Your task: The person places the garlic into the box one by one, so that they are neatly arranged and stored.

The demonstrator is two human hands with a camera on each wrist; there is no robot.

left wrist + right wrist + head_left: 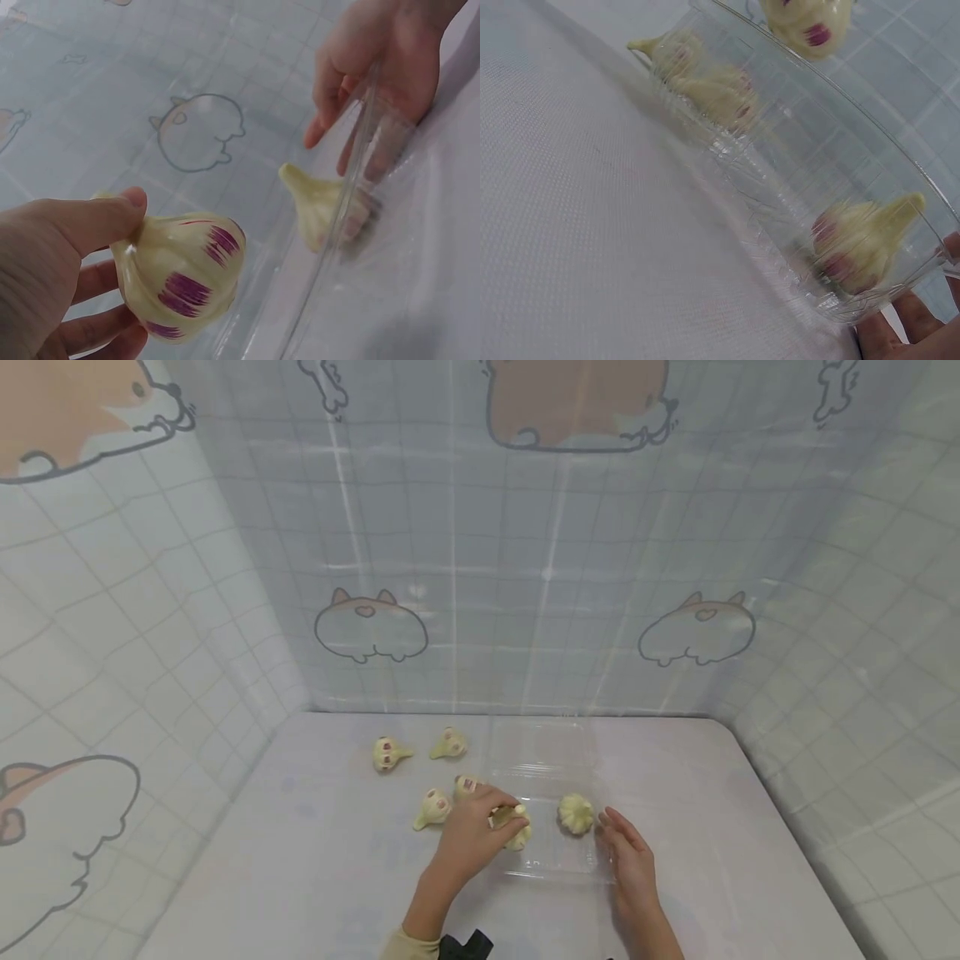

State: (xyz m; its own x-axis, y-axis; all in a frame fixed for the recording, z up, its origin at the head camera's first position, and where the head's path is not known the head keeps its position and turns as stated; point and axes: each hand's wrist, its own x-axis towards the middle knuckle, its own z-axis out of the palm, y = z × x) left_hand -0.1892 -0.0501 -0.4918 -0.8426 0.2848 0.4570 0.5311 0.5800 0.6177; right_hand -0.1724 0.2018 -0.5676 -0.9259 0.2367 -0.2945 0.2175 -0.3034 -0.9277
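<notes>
My left hand [472,837] pinches a garlic bulb [184,281] between thumb and fingers, by its stem end. The bulb is cream with purple streaks and hangs above the left part of a clear plastic box [546,853]. Inside the box, on the right, sits another garlic bulb [576,814], stem up. My right hand [632,864] is at the box's right side, its fingers fairly straight against the outer wall. In the right wrist view, fingertips [911,315] show by the box's corner, while most of that hand is out of frame.
Several more garlic bulbs [386,754] lie on the white table [315,868] to the left of the box. One bulb [467,786] is partly behind my left hand. The box's clear lid [542,745] lies folded back behind it. Patterned curtains [510,543] surround the table.
</notes>
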